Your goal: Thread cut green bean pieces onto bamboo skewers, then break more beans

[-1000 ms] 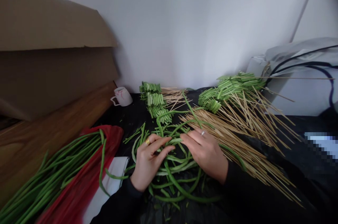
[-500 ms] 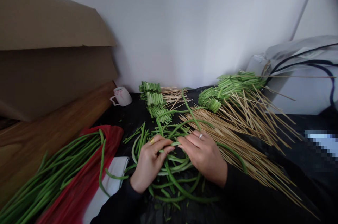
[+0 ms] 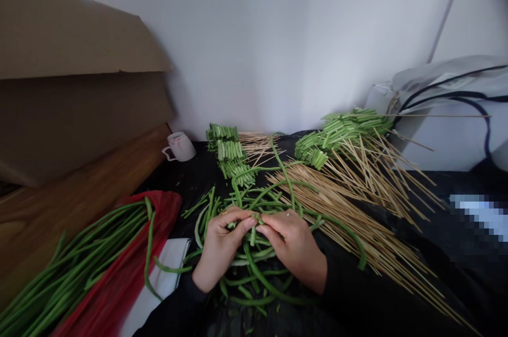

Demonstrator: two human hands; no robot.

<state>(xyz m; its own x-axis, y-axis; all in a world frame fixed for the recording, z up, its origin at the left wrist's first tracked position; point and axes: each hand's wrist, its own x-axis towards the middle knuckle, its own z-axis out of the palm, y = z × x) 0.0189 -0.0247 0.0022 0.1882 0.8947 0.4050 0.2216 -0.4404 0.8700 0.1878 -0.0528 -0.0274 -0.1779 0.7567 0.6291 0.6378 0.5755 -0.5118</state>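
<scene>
My left hand (image 3: 223, 244) and my right hand (image 3: 296, 244) meet over a loose heap of long green beans (image 3: 260, 273). Both are closed, thumbs and forefingers pinching a green bean (image 3: 254, 232) between them. A short piece of it points down from the fingertips. Just beyond my hands, more long beans curl across the black covering. Farther back lie skewered bean pieces (image 3: 232, 151) in rows, and a larger pile of bean skewers (image 3: 353, 130) sits to the right. Bare wooden skewers (image 3: 349, 220) spread beside my right hand.
At the left, a red bag (image 3: 166, 210) holds many long beans (image 3: 91, 257), near a white sheet (image 3: 170, 257). A white mug (image 3: 181, 146) stands by the wall, next to a large cardboard box (image 3: 79, 46). A white plastic bag (image 3: 448, 78) with black straps is at the right.
My right hand has turned and drawn closer to my left, fingertips now together on the bean. A short bean piece now hangs downward between them. The view has shifted slightly.
</scene>
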